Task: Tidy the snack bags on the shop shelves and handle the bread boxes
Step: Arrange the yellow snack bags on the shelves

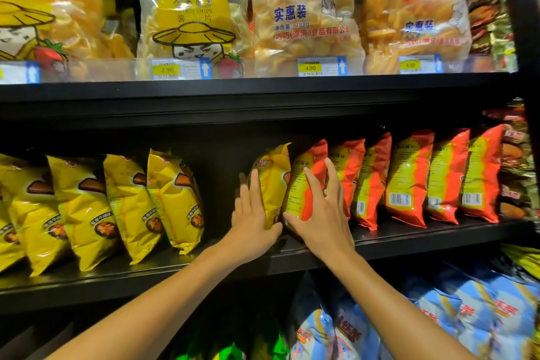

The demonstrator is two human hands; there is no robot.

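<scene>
On the middle shelf [204, 266] a yellow snack bag [274, 172] stands upright beside a red-and-yellow snack bag [306, 181]. My left hand [251, 219] lies flat against the yellow bag's left side, fingers straight. My right hand [324, 213] presses with spread fingers on the front of the red-and-yellow bag. A row of several more red bags [409, 181] stands to the right. Several yellow bags [131, 202] lean in a row on the left. No bread boxes are in view.
A dark gap [222, 184] separates the yellow row from the bags under my hands. The upper shelf holds large clear chip bags [304, 9] behind price tags [321, 66]. Blue bags [482, 316] and green bags [233, 351] fill the lower shelf.
</scene>
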